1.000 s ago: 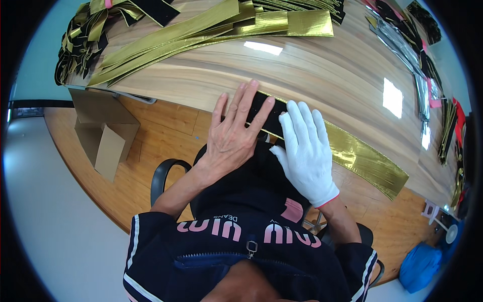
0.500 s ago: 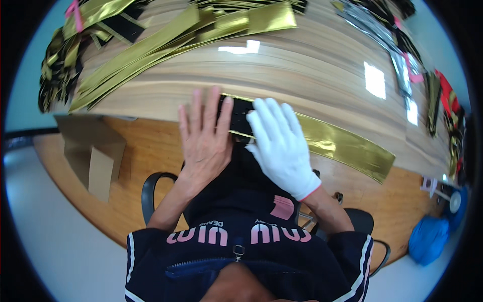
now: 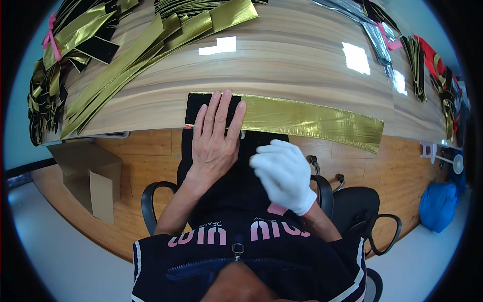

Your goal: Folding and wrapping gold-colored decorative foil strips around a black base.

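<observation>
A long shiny gold fabric strip (image 3: 312, 117) lies along the table's near edge, its right part curving toward me. The left end of it shows a black face (image 3: 194, 108) with a thin gold border. My bare left hand (image 3: 216, 133) rests flat on this black end, fingers stretched out and covering much of it. Off the strip, in front of the table edge and over my lap, is my right hand (image 3: 283, 175) in a white glove. Its fingers are curled in; whether anything is inside them is hidden.
Gold strips (image 3: 131, 68) lie fanned at the table's back left, beside a black-and-gold bundle (image 3: 50, 95) with a pink tie. Silver strips (image 3: 375, 43) and red material (image 3: 429, 58) lie at the right. Below stand a cardboard box (image 3: 88, 171), a black chair (image 3: 354, 214) and a blue bag (image 3: 437, 206).
My right hand has come off the strip and drawn back toward my body, its fingers curling. My left hand stays flat on the black end. The view has shifted somewhat.
</observation>
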